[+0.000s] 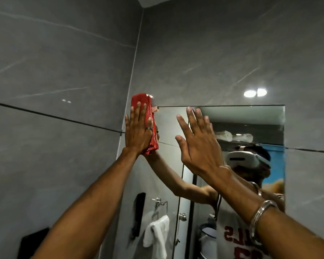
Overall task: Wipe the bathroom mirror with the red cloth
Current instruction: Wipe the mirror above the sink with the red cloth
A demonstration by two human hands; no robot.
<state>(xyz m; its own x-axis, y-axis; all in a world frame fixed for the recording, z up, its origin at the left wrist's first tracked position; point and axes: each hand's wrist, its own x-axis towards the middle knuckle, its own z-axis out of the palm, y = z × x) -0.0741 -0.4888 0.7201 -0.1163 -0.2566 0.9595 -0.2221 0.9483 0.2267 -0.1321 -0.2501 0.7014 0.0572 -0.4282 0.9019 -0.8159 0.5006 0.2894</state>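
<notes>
Head view, ordered near to far from the mirror's (223, 118) top left corner. Nearest the camera, 2 bare forearms rise toward the glass; the right wrist carries a metal bangle (260, 214). The left hand (138, 131) lies flat, fingers extended and close together, palm pressing the folded red cloth (150, 118) against that corner, so the cloth sits between palm and surface and overlaps the adjoining grey tiled wall (64, 62). A ring (149, 128) shows on 1 finger. The right hand (198, 139) is held open to the right of the corner, fingers spread wide and holding nothing; whether its fingertips touch the glass cannot be told. Farther in, the mirror reflects both arms, a hanging white towel (157, 234) well below the corner, and a headset-wearing person.

Judgement: the step in hand is wiping the upper edge. It is done well by keeping the palm flat with even pressure, drawing the cloth rightward from the corner in overlapping passes, and keeping the bare right hand off the glass to avoid prints.
</notes>
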